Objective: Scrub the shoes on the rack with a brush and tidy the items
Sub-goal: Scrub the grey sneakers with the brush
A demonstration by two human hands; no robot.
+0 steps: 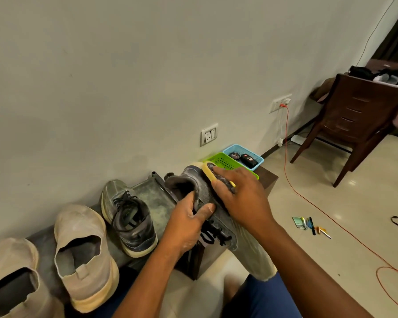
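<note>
Centre-frame above the rack (152,198), left hand (189,221) grips the grey sneaker (207,193) at its collar, right hand (241,198) clamps the yellow brush (208,172) on its side; looks light, soft-uppered, so hold collar/sole.

bare rack top (156,203) between laced sneaker (129,216) and held shoe (216,203), baskets (228,161) behind

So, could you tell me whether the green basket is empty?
Cannot tell: the visible part of the green basket looks empty, but the right hand hides the rest.
</note>
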